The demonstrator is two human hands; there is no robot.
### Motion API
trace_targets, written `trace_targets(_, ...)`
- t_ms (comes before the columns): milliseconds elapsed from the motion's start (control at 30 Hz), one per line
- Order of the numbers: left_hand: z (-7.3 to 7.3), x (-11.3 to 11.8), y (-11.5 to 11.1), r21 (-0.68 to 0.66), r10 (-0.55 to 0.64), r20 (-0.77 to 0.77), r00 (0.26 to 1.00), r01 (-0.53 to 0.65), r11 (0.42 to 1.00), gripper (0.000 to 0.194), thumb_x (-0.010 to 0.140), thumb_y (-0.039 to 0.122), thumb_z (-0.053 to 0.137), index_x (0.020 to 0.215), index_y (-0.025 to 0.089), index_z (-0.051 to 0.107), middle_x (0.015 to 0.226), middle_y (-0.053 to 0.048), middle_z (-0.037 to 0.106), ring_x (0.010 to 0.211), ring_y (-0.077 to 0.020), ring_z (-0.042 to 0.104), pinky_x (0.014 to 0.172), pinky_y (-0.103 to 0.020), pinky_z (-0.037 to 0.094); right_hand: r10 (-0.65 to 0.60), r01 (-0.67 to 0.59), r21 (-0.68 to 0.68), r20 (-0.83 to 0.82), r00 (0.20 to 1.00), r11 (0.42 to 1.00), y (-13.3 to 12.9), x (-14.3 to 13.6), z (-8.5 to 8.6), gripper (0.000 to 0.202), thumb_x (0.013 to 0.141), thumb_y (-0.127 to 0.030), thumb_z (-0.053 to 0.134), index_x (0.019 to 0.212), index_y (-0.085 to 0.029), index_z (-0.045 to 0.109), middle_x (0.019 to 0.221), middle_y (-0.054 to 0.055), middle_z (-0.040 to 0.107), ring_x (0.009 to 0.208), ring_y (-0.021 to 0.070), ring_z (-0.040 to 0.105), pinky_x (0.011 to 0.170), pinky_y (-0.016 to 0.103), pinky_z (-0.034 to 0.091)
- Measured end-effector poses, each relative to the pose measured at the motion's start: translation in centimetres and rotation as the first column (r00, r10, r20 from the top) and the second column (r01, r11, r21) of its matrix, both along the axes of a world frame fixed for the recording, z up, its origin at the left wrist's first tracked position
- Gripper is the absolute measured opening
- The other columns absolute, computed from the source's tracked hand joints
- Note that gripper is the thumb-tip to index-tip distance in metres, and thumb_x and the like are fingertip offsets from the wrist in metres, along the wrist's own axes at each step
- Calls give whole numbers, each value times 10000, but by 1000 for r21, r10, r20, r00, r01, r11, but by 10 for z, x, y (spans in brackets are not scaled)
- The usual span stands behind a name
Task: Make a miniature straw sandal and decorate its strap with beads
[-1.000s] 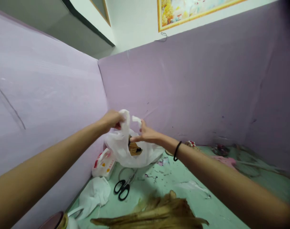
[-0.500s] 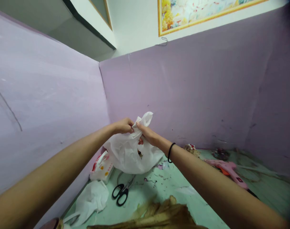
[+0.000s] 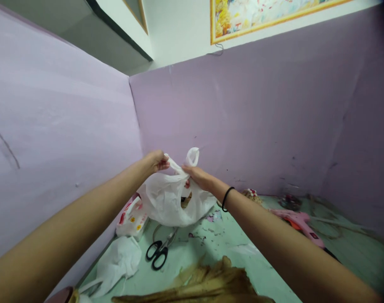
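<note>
A white plastic bag [image 3: 166, 202] stands on the green tabletop near the wall corner. My left hand [image 3: 158, 161] pinches one of its handles and stretches it out to the left. Wrapped round the bag's gathered neck is my right hand [image 3: 198, 176], with a loop of handle sticking up above it. Through a gap in the bag something brown and reddish shows, too hidden to name. Black-handled scissors [image 3: 157, 252] lie in front of the bag, their blade tips close to it.
A tissue pack [image 3: 133, 219] and a white face mask [image 3: 120, 259] lie at the left. Brown dried leaves or husks [image 3: 210, 284] sit at the front edge. A pink glue gun [image 3: 302, 225] rests at the right. Purple walls [image 3: 258, 118] enclose the table [image 3: 223, 244].
My left hand has pulled away to the left, drawing the bag handle out from the neck. My right hand stays at the neck. The view has shifted slightly.
</note>
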State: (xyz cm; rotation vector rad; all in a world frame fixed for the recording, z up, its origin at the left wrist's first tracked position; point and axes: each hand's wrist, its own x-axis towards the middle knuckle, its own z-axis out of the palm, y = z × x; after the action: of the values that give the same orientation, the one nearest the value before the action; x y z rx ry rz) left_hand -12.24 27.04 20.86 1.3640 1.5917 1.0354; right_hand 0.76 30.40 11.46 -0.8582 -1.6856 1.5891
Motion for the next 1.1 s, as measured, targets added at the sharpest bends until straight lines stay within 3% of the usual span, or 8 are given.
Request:
trace_targets(167, -11, 13, -26, -11, -260, -147, 954, 261, 965, 130, 712, 45, 675, 829, 97, 652, 790, -25, 659, 725, -152, 625, 668, -284, 517, 88, -88, -26, 16, 996, 996, 8, 7, 7, 268, 902, -340, 510, 1080, -145, 556, 972, 46, 616, 745, 138, 613, 634, 307, 527)
trace_targets(267, -15, 13, -26, -17, -306, -210, 929, 310, 951, 176, 593, -80, 659, 628, 92, 658, 589, 3, 627, 617, -142, 608, 601, -244, 484, 157, -158, 29, 43, 987, 987, 4, 14, 12, 208, 871, -287, 556, 1015, -140, 582, 854, 25, 633, 652, 125, 605, 587, 286, 519)
trace_targets(367, -18, 7, -9, 64, -225, -215, 950, 243, 968, 48, 783, 108, 611, 814, 104, 648, 781, -26, 648, 703, -143, 609, 633, -276, 504, 176, -186, 146, 78, 981, 972, -4, 20, 14, 129, 793, -166, 610, 922, -164, 611, 687, -27, 610, 562, 114, 577, 546, 258, 496)
trace_targets(433, -23, 4, 5, 70, -201, -195, 960, 218, 973, 195, 870, 253, 551, 1015, 127, 590, 989, -57, 621, 819, -161, 610, 699, -332, 523, 164, -187, 256, 110, 980, 948, -8, 20, 14, 115, 767, -126, 621, 874, -168, 624, 665, -45, 601, 582, 115, 580, 564, 248, 491)
trace_targets(667, -49, -5, 30, -287, -298, -129, 946, 252, 924, 296, 884, 326, 528, 1117, 144, 548, 1085, -77, 591, 894, -194, 604, 750, -381, 523, -100, -75, 640, 232, 968, 764, -10, 10, 8, 127, 857, -249, 583, 917, -145, 622, 969, 35, 639, 868, 171, 608, 780, 374, 497)
trace_targets(800, -51, -5, 40, -434, -325, -69, 943, 265, 861, 297, 888, 342, 519, 1102, 139, 554, 1054, -74, 603, 866, -185, 611, 731, -371, 528, -254, -7, 775, 216, 943, 632, -15, 3, -1, 226, 773, -91, 608, 973, -188, 649, 1073, 66, 641, 1026, 236, 561, 906, 442, 401)
trace_targets(967, -52, -3, 49, -483, -282, -48, 958, 225, 846, 305, 883, 316, 532, 1138, 149, 538, 1112, -84, 583, 921, -200, 600, 768, -396, 520, -303, -11, 858, 194, 933, 514, -14, -3, -9, 491, 658, -34, 644, 1072, -298, 639, 1179, 34, 619, 1066, 253, 549, 883, 371, 405)
trace_targets(1100, -47, -9, 54, -402, -167, -120, 979, 106, 910, 312, 879, 309, 538, 1149, 155, 535, 1147, -83, 568, 961, -218, 588, 796, -411, 511, -309, -46, 901, 195, 931, 431, -11, -5, -15, 335, 753, -203, 646, 1068, -316, 651, 1283, 16, 537, 1136, 222, 483, 935, 351, 363)
